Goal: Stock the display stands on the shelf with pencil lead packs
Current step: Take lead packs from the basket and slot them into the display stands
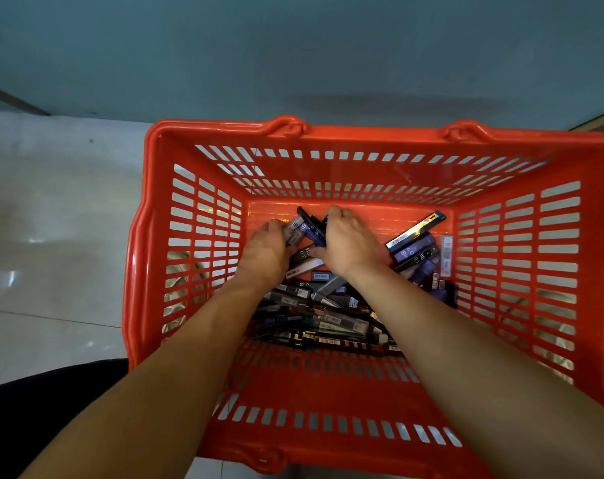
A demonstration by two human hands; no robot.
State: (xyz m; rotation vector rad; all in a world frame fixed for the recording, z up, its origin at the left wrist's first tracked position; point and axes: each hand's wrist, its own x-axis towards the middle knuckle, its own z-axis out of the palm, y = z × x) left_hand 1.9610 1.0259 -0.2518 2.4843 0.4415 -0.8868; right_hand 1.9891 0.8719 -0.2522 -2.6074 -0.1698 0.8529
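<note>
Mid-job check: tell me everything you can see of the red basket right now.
The basket is red-orange plastic, rectangular, with slotted walls, standing upright on pale floor tiles. Two handle hinges show on its far rim. A heap of lead packs covers its bottom, mostly near and right. The left hand and right hand reach inside, each gripping packs; forearms pass over the near rim.

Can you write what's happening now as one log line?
left hand: grips packs | right hand: grips packs | where: inside basket
</note>
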